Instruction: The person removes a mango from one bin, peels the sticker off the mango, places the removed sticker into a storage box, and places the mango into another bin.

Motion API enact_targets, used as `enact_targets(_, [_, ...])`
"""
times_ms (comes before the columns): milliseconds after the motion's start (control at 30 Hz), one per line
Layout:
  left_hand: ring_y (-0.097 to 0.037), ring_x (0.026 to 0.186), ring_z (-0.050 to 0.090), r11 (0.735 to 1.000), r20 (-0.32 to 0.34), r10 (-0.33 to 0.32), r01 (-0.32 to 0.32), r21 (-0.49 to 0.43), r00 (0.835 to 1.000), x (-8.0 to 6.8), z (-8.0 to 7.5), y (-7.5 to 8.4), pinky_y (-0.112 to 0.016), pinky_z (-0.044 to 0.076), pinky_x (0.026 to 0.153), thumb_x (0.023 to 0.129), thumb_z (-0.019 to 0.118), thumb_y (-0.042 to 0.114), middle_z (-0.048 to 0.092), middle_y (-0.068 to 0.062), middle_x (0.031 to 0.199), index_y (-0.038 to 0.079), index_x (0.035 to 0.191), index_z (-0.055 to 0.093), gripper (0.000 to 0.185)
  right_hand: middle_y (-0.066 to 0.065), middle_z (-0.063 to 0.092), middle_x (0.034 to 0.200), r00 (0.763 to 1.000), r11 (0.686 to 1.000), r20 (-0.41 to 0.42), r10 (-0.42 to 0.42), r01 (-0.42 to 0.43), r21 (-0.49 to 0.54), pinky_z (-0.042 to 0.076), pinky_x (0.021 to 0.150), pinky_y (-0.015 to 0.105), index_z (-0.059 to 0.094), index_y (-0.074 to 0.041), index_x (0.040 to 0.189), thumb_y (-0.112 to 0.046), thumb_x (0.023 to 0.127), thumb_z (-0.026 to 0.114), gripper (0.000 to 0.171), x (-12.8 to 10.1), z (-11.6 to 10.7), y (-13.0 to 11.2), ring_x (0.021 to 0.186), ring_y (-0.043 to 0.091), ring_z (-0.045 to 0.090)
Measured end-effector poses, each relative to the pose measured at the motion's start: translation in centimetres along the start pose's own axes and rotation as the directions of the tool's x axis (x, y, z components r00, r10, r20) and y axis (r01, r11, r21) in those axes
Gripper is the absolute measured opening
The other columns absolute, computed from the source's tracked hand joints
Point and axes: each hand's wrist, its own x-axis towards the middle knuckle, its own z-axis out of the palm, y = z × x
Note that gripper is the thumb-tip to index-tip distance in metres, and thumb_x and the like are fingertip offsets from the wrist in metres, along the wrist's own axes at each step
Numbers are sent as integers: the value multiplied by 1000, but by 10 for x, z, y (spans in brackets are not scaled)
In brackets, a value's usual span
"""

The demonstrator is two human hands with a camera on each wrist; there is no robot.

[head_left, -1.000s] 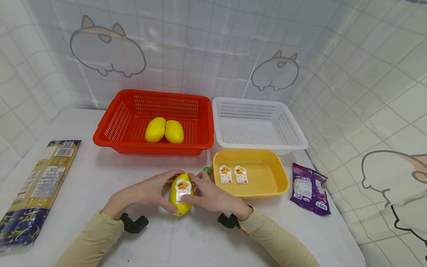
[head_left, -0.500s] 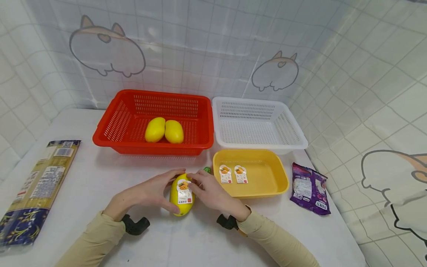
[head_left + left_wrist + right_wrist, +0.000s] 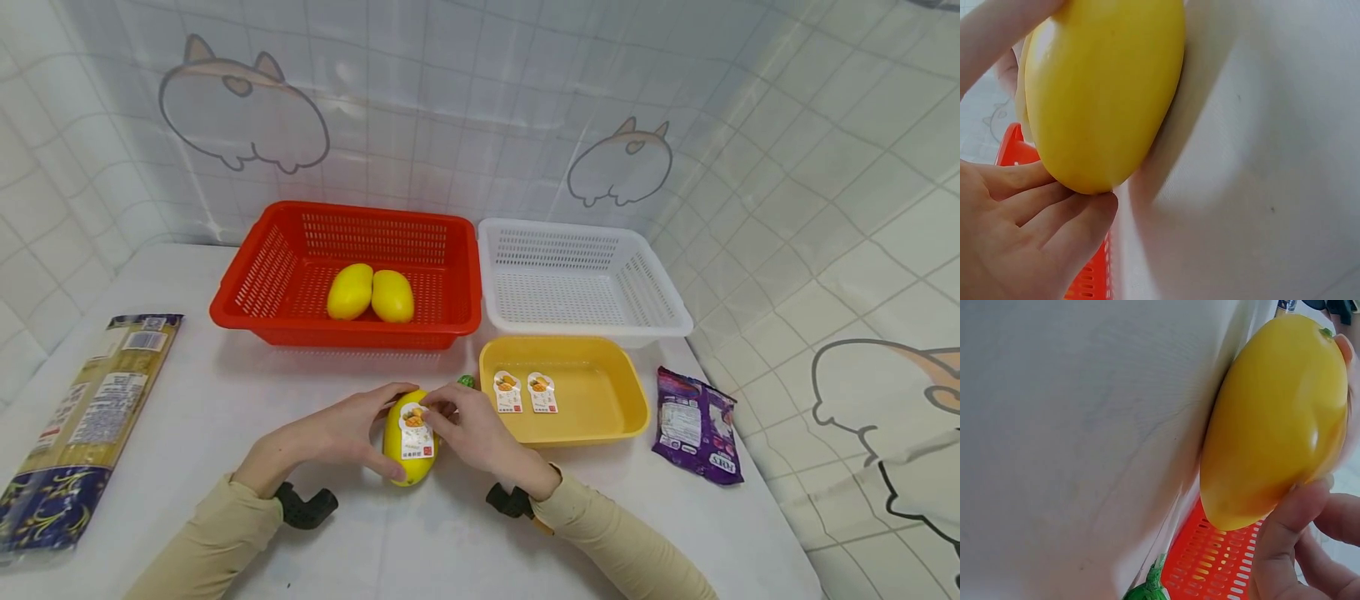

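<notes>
A yellow mango [image 3: 402,467] lies on the white table between both hands. My left hand [image 3: 330,433] spans it, thumb by the near end and fingertips at the far end; the left wrist view shows those fingers [image 3: 1079,228] right against the mango's tip. On top of the mango lies a white sticker [image 3: 416,442] printed with mangoes. My right hand [image 3: 480,429] has bent fingers at the sticker's upper right edge. In the right wrist view a right fingertip [image 3: 1313,494] presses the mango's side; I cannot tell whether the sticker's edge is pinched.
A red basket [image 3: 352,335] with two mangoes stands behind, beside a white basket [image 3: 588,327]. At right are a yellow tray [image 3: 592,400], with two mango stickers, and a purple packet [image 3: 697,425]. A noodle packet [image 3: 97,417] lies left. A small green thing [image 3: 467,382] sits behind the right hand.
My right thumb has moved up off the sticker's lower part to its upper right edge, uncovering the lower print. The left hand has stayed round the mango.
</notes>
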Motion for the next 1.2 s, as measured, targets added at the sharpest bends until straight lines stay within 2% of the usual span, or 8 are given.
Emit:
enact_targets(367, [-28,138,44,1000,-8,-3,4,28,1000,-1,2,3,-51,37,116,65,93,42,44,-6,152,10,150,36,108,0,67,92,1000,1000,-28,9,-8,23,52,63,17,68,-7,102,-13,97,66,8,1,3,1,74,6,57])
enact_targets(567, [-28,137,44,999,-11,-11,11,36,1000,-1,2,3,-52,37,116,64,94,43,44,-6,151,10,150,36,109,0,69,92,999,999,-45,17,-15,39,53,65,17,69,-8,102,-14,97,66,8,0,4,2,75,6,58])
enact_targets(1200, [-26,137,44,1000,-2,10,-10,18,1000,0,2,-1,-51,36,117,65,94,42,46,-2,148,14,149,37,105,3,69,96,997,997,-73,-34,39,74,53,71,18,68,-6,102,-12,96,66,8,-2,4,-3,79,7,57])
